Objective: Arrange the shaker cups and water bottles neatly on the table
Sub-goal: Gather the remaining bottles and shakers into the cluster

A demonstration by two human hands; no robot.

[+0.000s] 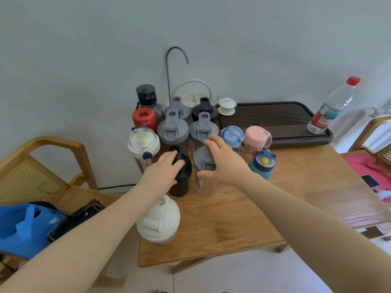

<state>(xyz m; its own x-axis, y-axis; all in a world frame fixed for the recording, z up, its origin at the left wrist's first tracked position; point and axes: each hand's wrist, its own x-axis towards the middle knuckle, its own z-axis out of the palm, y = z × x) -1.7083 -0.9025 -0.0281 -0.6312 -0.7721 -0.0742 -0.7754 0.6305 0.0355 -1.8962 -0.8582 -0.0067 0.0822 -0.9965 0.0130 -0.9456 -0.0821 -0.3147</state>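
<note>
Left hand point(164, 172) fingers grip the black-lidded dark shaker cup point(181, 178); right hand point(222, 161) fingers curl around the grey-lidded clear shaker cup point(204, 176) just right of it.

I'm in a home room: wooden table point(243, 218), rattan-backed chair point(38, 166) frame left, dark tea tray point(275, 117) with white lidded teacup point(227, 106) upper centre, plain wall.

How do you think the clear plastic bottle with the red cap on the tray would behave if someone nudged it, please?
The clear plastic bottle looks almost empty, so it is probably light. Tall and narrow, standing near the corner of the dark tray, it would likely tip easily. Lying down, its round body might roll.
</note>
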